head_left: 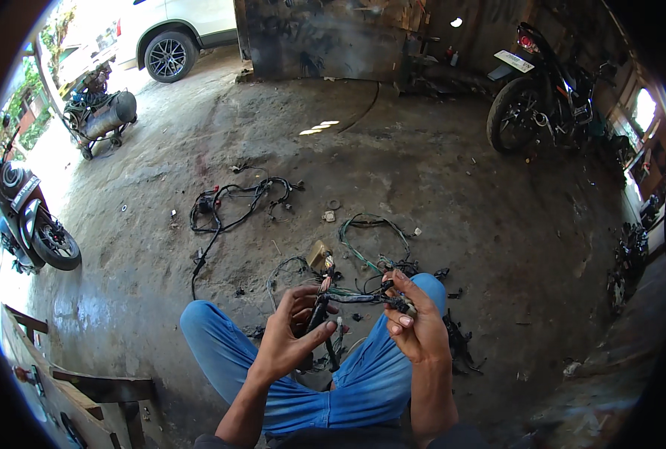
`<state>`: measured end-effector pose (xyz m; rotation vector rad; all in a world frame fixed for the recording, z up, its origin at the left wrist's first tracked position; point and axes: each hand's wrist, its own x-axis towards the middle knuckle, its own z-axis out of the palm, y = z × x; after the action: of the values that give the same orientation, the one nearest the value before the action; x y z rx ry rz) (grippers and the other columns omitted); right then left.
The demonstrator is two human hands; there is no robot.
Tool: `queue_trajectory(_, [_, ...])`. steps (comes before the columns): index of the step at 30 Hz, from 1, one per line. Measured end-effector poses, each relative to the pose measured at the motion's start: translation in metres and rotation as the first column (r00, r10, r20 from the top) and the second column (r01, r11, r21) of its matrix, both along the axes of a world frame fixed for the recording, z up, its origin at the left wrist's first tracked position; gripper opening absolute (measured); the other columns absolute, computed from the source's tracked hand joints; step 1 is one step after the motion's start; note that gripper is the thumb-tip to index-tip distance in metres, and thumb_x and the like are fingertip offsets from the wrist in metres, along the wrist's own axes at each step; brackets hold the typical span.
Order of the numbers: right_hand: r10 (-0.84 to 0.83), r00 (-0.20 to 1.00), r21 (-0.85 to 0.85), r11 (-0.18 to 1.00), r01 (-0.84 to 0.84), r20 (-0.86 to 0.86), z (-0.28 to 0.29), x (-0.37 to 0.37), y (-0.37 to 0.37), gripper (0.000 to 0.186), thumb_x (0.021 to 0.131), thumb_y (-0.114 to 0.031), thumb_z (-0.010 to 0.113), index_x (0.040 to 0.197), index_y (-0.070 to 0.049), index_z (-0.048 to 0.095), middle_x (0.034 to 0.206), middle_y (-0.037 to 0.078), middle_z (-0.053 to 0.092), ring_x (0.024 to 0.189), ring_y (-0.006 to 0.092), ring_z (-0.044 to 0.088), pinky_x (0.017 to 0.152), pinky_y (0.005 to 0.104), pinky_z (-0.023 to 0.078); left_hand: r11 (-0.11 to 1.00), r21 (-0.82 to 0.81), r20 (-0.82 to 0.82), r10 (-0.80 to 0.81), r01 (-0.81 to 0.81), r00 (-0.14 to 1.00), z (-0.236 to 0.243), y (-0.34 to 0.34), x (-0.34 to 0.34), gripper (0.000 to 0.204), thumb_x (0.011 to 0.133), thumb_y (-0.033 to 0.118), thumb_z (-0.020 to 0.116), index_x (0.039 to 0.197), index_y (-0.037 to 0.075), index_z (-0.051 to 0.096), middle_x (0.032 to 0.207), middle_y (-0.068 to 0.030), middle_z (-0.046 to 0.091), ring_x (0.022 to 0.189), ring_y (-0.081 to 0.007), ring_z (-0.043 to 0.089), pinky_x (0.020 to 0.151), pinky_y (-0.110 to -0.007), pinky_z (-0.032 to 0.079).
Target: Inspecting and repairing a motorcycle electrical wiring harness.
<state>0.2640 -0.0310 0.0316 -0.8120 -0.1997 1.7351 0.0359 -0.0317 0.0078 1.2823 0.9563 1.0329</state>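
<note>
I sit with blue-jeaned knees (pixel 363 374) apart above a dirt floor. My left hand (pixel 292 333) grips a black taped section of a wire harness (pixel 352 297), thumb and fingers closed around it. My right hand (pixel 415 318) pinches the other end of the same bundle, where a black connector sits at the fingertips. The harness stretches between both hands, with green and coloured wires trailing down to the floor and a tan connector block (pixel 319 257) hanging just beyond.
A second black wire harness (pixel 232 202) lies on the floor farther out. A black motorcycle (pixel 542 90) stands at the right back, another motorcycle (pixel 30 221) at the left, an air compressor tank (pixel 105 116) far left, a white car (pixel 168 34) outside. Wooden bench (pixel 86 389) at lower left.
</note>
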Motion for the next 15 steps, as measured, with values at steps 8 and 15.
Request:
queue_trajectory(8, [-0.075,0.995,-0.019,0.997,0.074,-0.072,0.015,0.001,0.012,0.016,0.100,-0.018,0.065,0.107,-0.004,0.066,0.087,0.005,0.064,0.053,0.0060,0.056,0.054,0.0255,0.061,0.989,-0.086,-0.159,-0.133,0.121,0.978,0.015,0.000,-0.014,0.044,0.105,0.034,0.059,0.130,-0.002,0.058,0.100,-0.0071,0.074,0.078,-0.0092,0.060,0.070,-0.026,0.049])
queue_trajectory(15, [-0.138,0.985,-0.129,0.984,0.124,-0.101,0.024,-0.003,0.038,0.015,0.097,-0.007,0.067,0.108,0.003,0.067,0.080,0.004,0.066,0.056,0.0073,0.062,0.055,0.0245,0.063,0.979,-0.062,-0.004,-0.194,0.193,0.981,0.012,-0.010,-0.016,0.046,0.106,0.041,0.056,0.120,-0.003,0.062,0.083,-0.0027,0.063,0.071,-0.0088,0.052,0.065,-0.026,0.042])
